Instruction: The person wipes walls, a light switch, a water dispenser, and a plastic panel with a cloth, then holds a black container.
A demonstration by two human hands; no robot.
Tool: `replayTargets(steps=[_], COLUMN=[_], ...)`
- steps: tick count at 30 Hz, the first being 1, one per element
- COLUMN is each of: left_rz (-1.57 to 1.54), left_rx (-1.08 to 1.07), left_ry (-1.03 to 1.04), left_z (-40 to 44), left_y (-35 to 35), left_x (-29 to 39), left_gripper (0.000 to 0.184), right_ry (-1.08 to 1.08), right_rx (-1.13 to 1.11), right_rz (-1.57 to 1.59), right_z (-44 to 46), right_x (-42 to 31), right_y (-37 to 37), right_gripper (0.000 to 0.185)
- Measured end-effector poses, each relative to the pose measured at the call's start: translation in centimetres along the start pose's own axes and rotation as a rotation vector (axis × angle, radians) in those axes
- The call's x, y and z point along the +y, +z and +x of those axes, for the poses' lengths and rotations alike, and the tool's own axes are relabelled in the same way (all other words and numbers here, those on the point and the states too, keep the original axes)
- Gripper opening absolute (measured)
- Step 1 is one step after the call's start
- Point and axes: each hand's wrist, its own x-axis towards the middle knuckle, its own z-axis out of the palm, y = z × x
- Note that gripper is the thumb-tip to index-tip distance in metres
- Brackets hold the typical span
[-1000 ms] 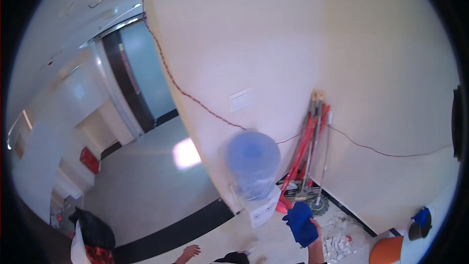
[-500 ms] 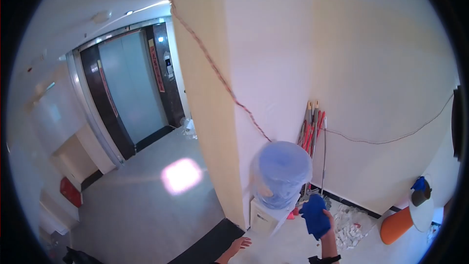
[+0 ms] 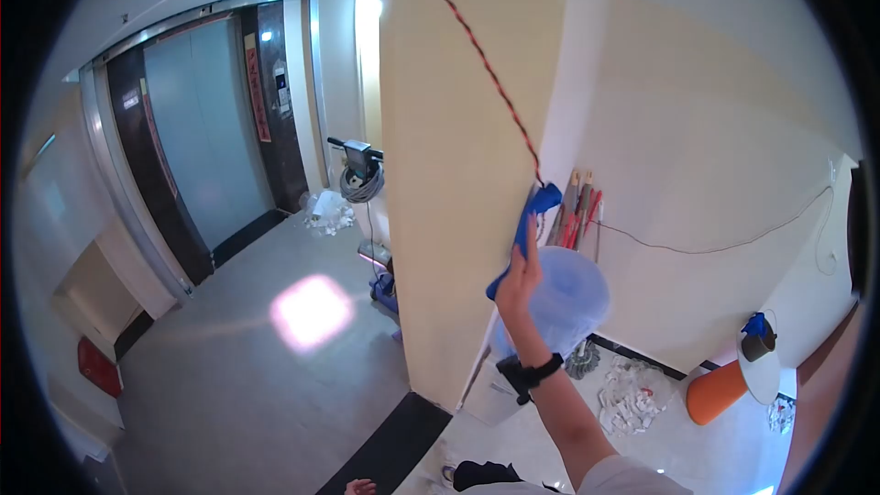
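Note:
My right hand (image 3: pixel 521 282), raised at the wall corner, holds a folded blue cloth (image 3: pixel 525 234) flat against the wall face, its fingers stretched along the cloth. Just below and behind that hand is a large translucent blue water bottle (image 3: pixel 573 298) on a white dispenser (image 3: pixel 493 396), partly hidden by my forearm. A red and black twisted cord (image 3: pixel 486 60) runs down the cream wall (image 3: pixel 458 220) to the top of the cloth. Only part of my left hand (image 3: pixel 361 488) shows at the bottom edge, low over the floor; its fingers look apart and hold nothing.
Red and wooden poles (image 3: pixel 576 211) lean behind the bottle. A bag of white scraps (image 3: pixel 632 396) and an orange stand (image 3: pixel 713 392) are at right. A floor machine with coiled cable (image 3: pixel 362 181) stands past the corner, near the elevator door (image 3: pixel 206 124).
My right hand has lifted the blue cloth from beside the bottle up to the wall corner. My left hand has dropped toward the bottom edge. The view has shifted right and closer to the corner.

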Motion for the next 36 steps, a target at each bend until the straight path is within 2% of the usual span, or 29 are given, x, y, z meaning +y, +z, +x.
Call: replayTargets(steps=[2, 5, 6, 7, 9, 10, 12, 13, 15, 16, 20, 22, 24, 26, 29, 30, 31, 32, 33, 35, 36], left_rz=[-0.065, 0.023, 0.035, 0.029, 0.08, 0.063, 0.089, 0.087, 0.124, 0.12, 0.162, 0.169, 0.142, 0.24, 0.319, 0.325, 0.387, 0.442, 0.444, 0.465, 0.481], left_rx=[0.053, 0.045, 0.012, 0.045, -0.047, -0.028, -0.075, -0.081, -0.059, -0.088, -0.328, -0.485, -0.554, -0.551, -0.581, -0.624, -0.599, -0.569, -0.613, -0.528, -0.551], left_ry=[0.147, 0.253, 0.208, 0.212, 0.257, 0.266, 0.331, 0.325, 0.489, 0.482, 0.641, 0.729, 0.916, 1.163, 1.426, 1.436, 1.57, 1.707, 1.716, 1.875, 1.909], left_z=[2.4, 4.1, 5.2, 6.5, 9.0, 9.9, 10.1, 10.3, 11.6, 12.6, 16.5, 17.5, 16.7, 15.0, 10.6, 9.5, 8.5, 7.8, 7.3, 6.6, 6.5], left_y=[-2.0, -1.4, -1.3, -1.7, -1.7, -1.3, 0.6, 1.6, 4.2, 5.9, 14.0, 18.5, 23.1, 26.3, 29.1, 29.4, 29.6, 30.1, 30.7, 31.5, 32.2], left_x=[1.0, 5.4, 6.9, 8.3, 11.1, 12.9, 18.6, 21.0, 26.1, 28.3, 36.1, 40.2, 44.2, 48.6, 54.3, 55.6, 56.7, 57.6, 58.4, 59.5, 60.0], left_gripper=[0.042, 0.05, 0.051, 0.051, 0.053, 0.053, 0.044, 0.044, 0.054, 0.054, 0.045, 0.036, 0.033, 0.036, 0.058, 0.058, 0.068, 0.08, 0.08, 0.096, 0.101], right_ry=[-0.529, -0.638, -0.66, -0.678, -0.721, -0.722, -0.889, -0.892, -0.857, -0.86, -0.901, -0.817, -0.777, -0.744, -0.75, -0.726, -0.711, -0.733, -0.752, -0.744, -0.762], right_rx=[-0.038, 0.037, 0.059, 0.068, 0.142, 0.131, 0.155, 0.15, 0.124, 0.122, 0.105, 0.11, 0.113, 0.069, -0.15, -0.258, -0.303, -0.283, -0.269, -0.223, -0.178], right_rz=[-0.407, -0.614, -0.615, -0.623, -0.64, -0.615, -0.785, -0.791, -0.943, -0.971, -1.134, -1.169, -1.225, -1.282, -1.337, -1.294, -1.325, -1.326, -1.33, -1.234, -1.283], right_z=[0.7, 2.2, 3.0, 3.1, 3.4, 3.9, 4.5, 4.4, 4.7, 4.9, 5.2, 4.9, 4.3, 3.6, 1.9, 1.4, 1.4, 1.9, 2.5, 3.8, 4.5], right_x=[0.3, 2.9, 3.5, 3.8, 3.4, 3.1, 2.7, 2.8, 2.5, 1.9, 0.8, 0.8, 1.5, 2.8, 5.9, 5.2, 4.7, 4.2, 3.4, 1.1, 0.4], right_y=[3.5, 4.5, 4.7, 4.5, 5.2, 5.7, 5.8, 5.9, 6.1, 6.5, 7.6, 8.1, 8.4, 8.7, 9.8, 11.3, 12.5, 13.5, 14.4, 15.6, 15.8], right_gripper=[0.053, 0.055, 0.054, 0.053, 0.047, 0.047, 0.047, 0.047, 0.05, 0.05, 0.05, 0.05, 0.051, 0.054, 0.055, 0.055, 0.055, 0.055, 0.055, 0.055, 0.053])
